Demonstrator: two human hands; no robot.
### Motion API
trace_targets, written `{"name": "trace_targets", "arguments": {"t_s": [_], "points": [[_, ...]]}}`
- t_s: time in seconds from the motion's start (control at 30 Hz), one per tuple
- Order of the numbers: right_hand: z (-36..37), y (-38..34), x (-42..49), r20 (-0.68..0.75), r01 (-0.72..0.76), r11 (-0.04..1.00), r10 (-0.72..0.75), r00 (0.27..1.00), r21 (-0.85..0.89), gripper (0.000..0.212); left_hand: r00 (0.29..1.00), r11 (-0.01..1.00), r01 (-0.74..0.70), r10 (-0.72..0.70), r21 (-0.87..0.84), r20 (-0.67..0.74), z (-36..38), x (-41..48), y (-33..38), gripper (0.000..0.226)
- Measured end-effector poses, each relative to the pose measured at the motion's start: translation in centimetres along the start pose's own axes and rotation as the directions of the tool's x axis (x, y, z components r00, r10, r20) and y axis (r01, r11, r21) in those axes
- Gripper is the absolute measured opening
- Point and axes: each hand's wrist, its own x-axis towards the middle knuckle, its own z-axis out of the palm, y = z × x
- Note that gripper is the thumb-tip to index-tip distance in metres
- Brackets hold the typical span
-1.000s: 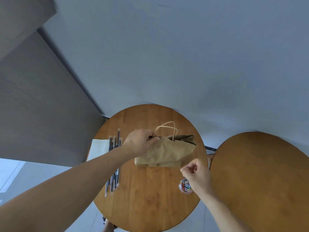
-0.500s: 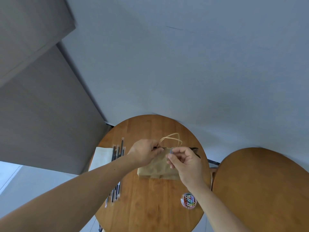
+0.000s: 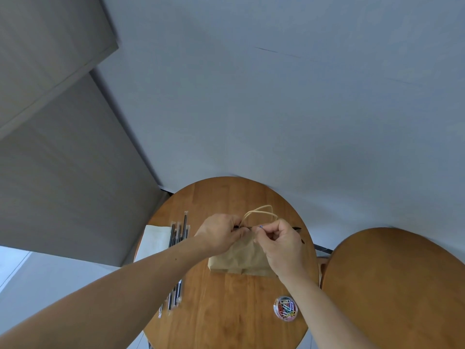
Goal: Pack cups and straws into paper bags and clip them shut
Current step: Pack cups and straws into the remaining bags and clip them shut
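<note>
Right hand (image 3: pixel 281 245) has arrived pinching a blue paper clip (image 3: pixel 261 226) beside left hand (image 3: pixel 220 235), which pinches the brown paper bag (image 3: pixel 236 258) shut; clipping pending.

Two round wooden tables (image 3: pixel 226 318) (image 3: pixel 402 285) against a pale grey wall (image 3: pixel 276 96).

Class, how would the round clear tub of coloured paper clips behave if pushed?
The round clear tub of coloured paper clips sits low and wide, so it would probably slide, not tip. Probably light. Near the rim of the round wooden table, a push might drop it.
</note>
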Motion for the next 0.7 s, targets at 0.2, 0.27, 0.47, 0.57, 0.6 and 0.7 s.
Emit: {"name": "trace_targets", "arguments": {"t_s": [0.2,0.27,0.47,0.57,0.6,0.7], "points": [[-0.2,-0.4,0.1,0.028,-0.018,0.986,0.013,1.000,0.164,0.010,1.000,1.000,-0.023,0.024,0.009,-0.012,0.0,0.1,-0.1,0.021],[-0.4,-0.5,0.2,0.045,0.000,0.992,-0.006,0.999,0.127,0.014,1.000,1.000,-0.026,0.026,-0.001,-0.016,0.1,0.0,-0.2,0.022],[-0.3,-0.6,0.8,0.050,0.217,0.963,-0.211,0.976,-0.162,0.018,0.996,0.994,-0.086,0.086,-0.067,0.008,-0.2,-0.8,-0.4,0.017],[0.0,-0.7,1.4,0.084,0.246,0.943,-0.233,0.969,-0.222,0.013,0.995,0.989,-0.095,0.093,-0.112,-0.021,-0.3,-0.9,-0.6,0.012],[0.0,-0.7,1.7,0.105,0.242,0.941,-0.223,0.969,-0.237,0.012,0.995,0.989,-0.094,0.092,-0.111,-0.027,-0.3,-0.9,-0.6,0.012],[0.1,-0.5,2.5,0.172,0.249,0.913,-0.202,0.964,-0.322,0.007,0.995,0.991,-0.094,0.090,-0.095,-0.043,-0.3,-1.0,-0.6,0.012]]}}
